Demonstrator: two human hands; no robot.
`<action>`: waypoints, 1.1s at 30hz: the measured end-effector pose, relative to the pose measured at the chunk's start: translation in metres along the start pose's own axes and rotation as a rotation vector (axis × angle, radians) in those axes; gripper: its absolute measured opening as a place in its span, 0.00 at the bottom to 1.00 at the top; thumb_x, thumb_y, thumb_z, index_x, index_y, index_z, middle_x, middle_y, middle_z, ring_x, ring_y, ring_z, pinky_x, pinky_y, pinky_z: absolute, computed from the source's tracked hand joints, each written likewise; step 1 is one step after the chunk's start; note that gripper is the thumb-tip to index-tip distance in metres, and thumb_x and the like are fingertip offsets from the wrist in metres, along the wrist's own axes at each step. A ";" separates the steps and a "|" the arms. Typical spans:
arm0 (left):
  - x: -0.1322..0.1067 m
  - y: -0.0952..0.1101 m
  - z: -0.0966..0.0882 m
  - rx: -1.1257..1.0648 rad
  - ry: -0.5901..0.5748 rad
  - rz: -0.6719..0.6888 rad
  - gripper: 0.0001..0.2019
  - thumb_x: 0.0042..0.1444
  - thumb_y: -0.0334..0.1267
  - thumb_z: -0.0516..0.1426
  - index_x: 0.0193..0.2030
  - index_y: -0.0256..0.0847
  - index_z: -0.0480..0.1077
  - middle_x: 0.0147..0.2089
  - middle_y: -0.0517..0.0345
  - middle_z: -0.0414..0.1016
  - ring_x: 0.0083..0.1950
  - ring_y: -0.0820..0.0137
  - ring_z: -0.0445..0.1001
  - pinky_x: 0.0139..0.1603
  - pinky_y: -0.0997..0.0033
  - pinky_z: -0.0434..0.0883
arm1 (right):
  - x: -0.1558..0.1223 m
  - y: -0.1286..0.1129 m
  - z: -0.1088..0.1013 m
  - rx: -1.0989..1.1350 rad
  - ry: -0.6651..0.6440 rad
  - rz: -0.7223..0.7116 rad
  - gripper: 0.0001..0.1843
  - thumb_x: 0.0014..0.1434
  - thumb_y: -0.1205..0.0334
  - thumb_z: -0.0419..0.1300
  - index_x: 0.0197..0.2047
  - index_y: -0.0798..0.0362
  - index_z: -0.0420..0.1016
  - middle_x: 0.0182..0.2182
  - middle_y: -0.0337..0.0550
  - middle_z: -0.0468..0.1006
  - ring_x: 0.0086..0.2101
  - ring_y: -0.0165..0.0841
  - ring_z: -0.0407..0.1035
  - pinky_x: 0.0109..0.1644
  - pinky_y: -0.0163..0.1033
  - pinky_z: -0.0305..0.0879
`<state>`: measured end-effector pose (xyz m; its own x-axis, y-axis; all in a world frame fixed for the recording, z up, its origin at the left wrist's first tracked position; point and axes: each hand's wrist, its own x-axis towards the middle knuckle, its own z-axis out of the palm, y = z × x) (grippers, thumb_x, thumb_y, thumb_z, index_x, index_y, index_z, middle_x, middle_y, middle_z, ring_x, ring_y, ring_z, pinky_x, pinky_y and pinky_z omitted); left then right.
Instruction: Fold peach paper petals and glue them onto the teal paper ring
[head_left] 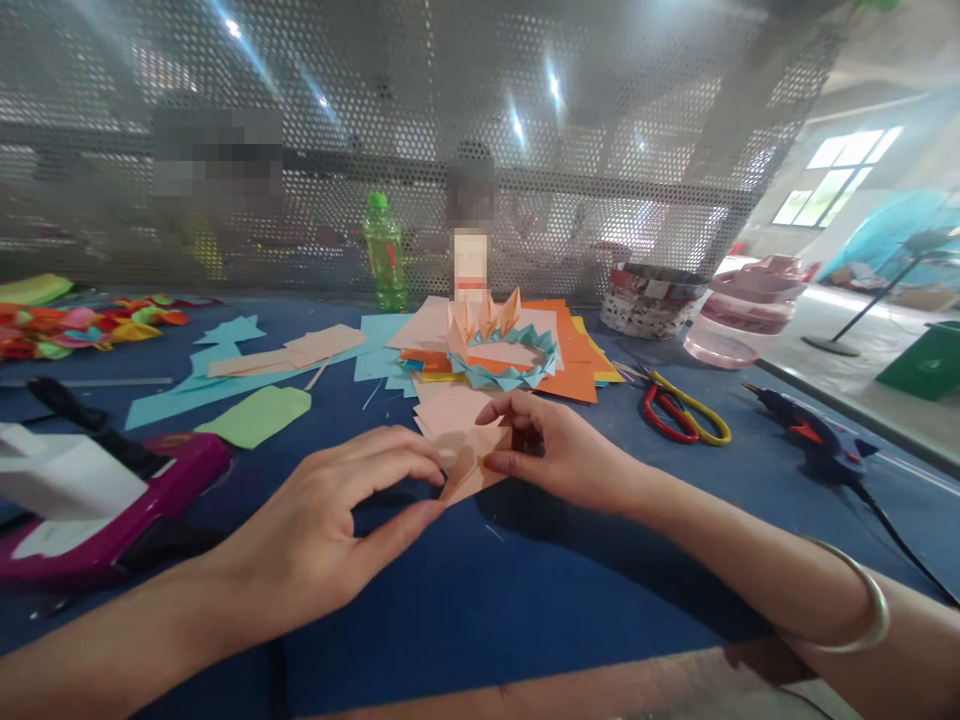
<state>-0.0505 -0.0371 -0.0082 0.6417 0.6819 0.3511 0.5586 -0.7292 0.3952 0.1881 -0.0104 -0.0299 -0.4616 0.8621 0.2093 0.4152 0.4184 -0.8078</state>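
Note:
My left hand [330, 530] and my right hand [559, 450] meet over a blue table [525, 590], both pinching one folded piece of peach paper [471, 465]. The left thumb and forefinger grip its lower left corner; the right fingers close on its upper right edge. Just behind the piece lie more peach paper squares [450, 408]. Further back stands a paper ring of teal and peach folded points [501, 350] on a stack of orange, yellow and blue sheets [574, 365].
Red-and-yellow scissors [686, 410] and a blue glue gun [814, 440] lie to the right. A purple-and-white tool [97, 500] sits at the left. Paper offcuts [255, 415], a green bottle [384, 252], a woven basket [649, 300] and a pink container [742, 310] stand behind, before a perforated screen.

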 end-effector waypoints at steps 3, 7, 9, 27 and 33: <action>0.001 0.000 0.000 -0.061 0.015 -0.137 0.08 0.59 0.41 0.56 0.43 0.43 0.70 0.44 0.57 0.77 0.42 0.67 0.75 0.42 0.71 0.72 | -0.002 -0.007 0.005 0.129 0.014 0.011 0.16 0.56 0.65 0.60 0.48 0.54 0.64 0.31 0.36 0.69 0.27 0.25 0.64 0.31 0.32 0.61; 0.003 0.002 0.001 -0.144 -0.025 -0.241 0.10 0.59 0.46 0.55 0.39 0.43 0.69 0.36 0.60 0.76 0.36 0.69 0.74 0.35 0.73 0.71 | -0.006 -0.017 0.011 0.242 0.012 0.028 0.16 0.55 0.65 0.60 0.47 0.54 0.65 0.32 0.37 0.70 0.26 0.24 0.63 0.30 0.31 0.62; 0.004 0.004 0.002 -0.177 -0.048 -0.252 0.10 0.59 0.46 0.55 0.37 0.42 0.68 0.33 0.61 0.76 0.34 0.70 0.74 0.33 0.74 0.70 | -0.007 -0.019 0.013 0.240 0.000 0.026 0.15 0.55 0.66 0.60 0.47 0.54 0.65 0.31 0.36 0.69 0.26 0.24 0.63 0.29 0.31 0.61; 0.005 0.001 -0.003 -0.125 -0.073 -0.295 0.08 0.61 0.43 0.52 0.36 0.43 0.68 0.32 0.62 0.75 0.35 0.69 0.73 0.36 0.73 0.68 | -0.012 -0.013 0.007 -0.102 0.071 -0.260 0.22 0.56 0.77 0.50 0.53 0.51 0.59 0.40 0.42 0.71 0.37 0.29 0.67 0.40 0.34 0.64; 0.005 -0.001 -0.001 -0.142 -0.078 -0.306 0.09 0.61 0.44 0.52 0.37 0.43 0.68 0.34 0.61 0.75 0.37 0.68 0.73 0.37 0.73 0.69 | -0.013 -0.015 0.007 -0.276 -0.006 -0.367 0.28 0.49 0.80 0.51 0.53 0.51 0.63 0.46 0.45 0.72 0.42 0.33 0.67 0.46 0.39 0.66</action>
<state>-0.0488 -0.0333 -0.0057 0.4971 0.8572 0.1347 0.6557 -0.4728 0.5887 0.1822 -0.0297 -0.0246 -0.6215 0.6412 0.4501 0.4162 0.7570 -0.5037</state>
